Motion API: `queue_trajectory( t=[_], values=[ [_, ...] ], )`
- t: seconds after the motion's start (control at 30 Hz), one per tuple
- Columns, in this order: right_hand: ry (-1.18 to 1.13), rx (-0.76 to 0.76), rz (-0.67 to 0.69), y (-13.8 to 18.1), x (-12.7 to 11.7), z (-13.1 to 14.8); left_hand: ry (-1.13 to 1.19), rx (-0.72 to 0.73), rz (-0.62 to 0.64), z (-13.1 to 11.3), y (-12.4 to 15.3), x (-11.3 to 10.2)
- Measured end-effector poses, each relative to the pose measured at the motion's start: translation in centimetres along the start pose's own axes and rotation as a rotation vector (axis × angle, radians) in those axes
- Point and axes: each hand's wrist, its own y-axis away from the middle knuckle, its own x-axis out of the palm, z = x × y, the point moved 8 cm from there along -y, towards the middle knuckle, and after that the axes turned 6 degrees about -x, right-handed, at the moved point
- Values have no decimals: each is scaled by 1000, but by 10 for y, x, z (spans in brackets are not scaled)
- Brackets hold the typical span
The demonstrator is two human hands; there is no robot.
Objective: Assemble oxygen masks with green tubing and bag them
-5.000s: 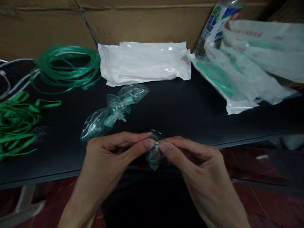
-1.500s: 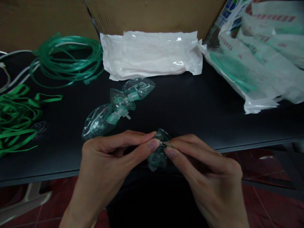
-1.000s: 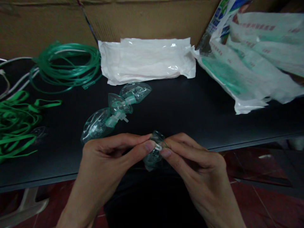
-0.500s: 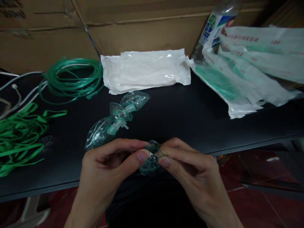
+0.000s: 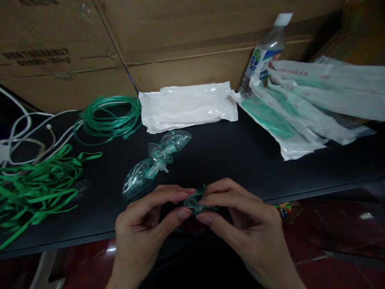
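Observation:
Between both hands, at the front edge of the dark table, is a clear green oxygen mask (image 5: pixel 195 199). My left hand (image 5: pixel 159 212) pinches its left side between thumb and fingers. On the other side, my right hand (image 5: pixel 237 216) grips it the same way, and the fingers hide much of the mask. Several more clear green masks lie in a slanting row beyond my left hand: a near mask (image 5: pixel 136 179), a middle mask (image 5: pixel 157 153) and a far mask (image 5: pixel 177 140). Small pale connectors join onto them.
Green elastic straps (image 5: pixel 39 188) lie heaped at left, with coiled green tubing (image 5: pixel 111 118) and white cables (image 5: pixel 18 116) behind. A white packet (image 5: pixel 189 106) sits at the back against cardboard boxes (image 5: pixel 180 24). At right are wrapped packets (image 5: pixel 288 120) and a plastic bottle (image 5: pixel 255 60).
The mask in my hands has been turned, so its edge now faces me more. My fingers have shifted on it. The camera view has tilted up and left.

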Motion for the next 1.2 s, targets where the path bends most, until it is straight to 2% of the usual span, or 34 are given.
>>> queue_trajectory(
  t=[0.27, 0.4, 0.67, 0.87, 1.2],
  values=[
    [-61, 38, 58, -2, 2, 0, 11, 173, 36, -13, -2, 4],
    [-36, 42, 90, -1, 2, 2, 15, 146, 56, -12, -2, 5],
    [10, -53, 183, -3, 0, 8, 35, 96, 34, -10, -1, 3],
    [-6, 21, 97, 1, -1, 1, -6, 81, -11, -9, -1, 3],
    [28, -58, 95, 5, 5, 9, 29, 60, 5, -5, 1, 2]
  ],
)
